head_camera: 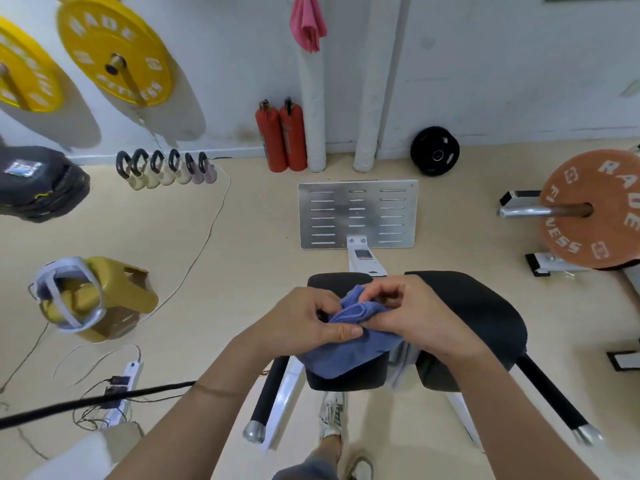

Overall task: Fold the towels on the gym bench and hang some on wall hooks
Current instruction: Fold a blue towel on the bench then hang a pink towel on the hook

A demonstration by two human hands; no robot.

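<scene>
Towel (349, 344) near "RADE FITNESS" plate (595, 209)

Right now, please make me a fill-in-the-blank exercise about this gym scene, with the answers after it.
1. Both hands, the left hand and the right hand, hold a towel whose colour is ____.
2. The pink towel already hangs on the ____.
3. Beside the white pipes stand ____ red fire extinguishers.
4. The weight plates mounted on the wall at the upper left are ____.

Missing words: blue; wall; two; yellow
</scene>
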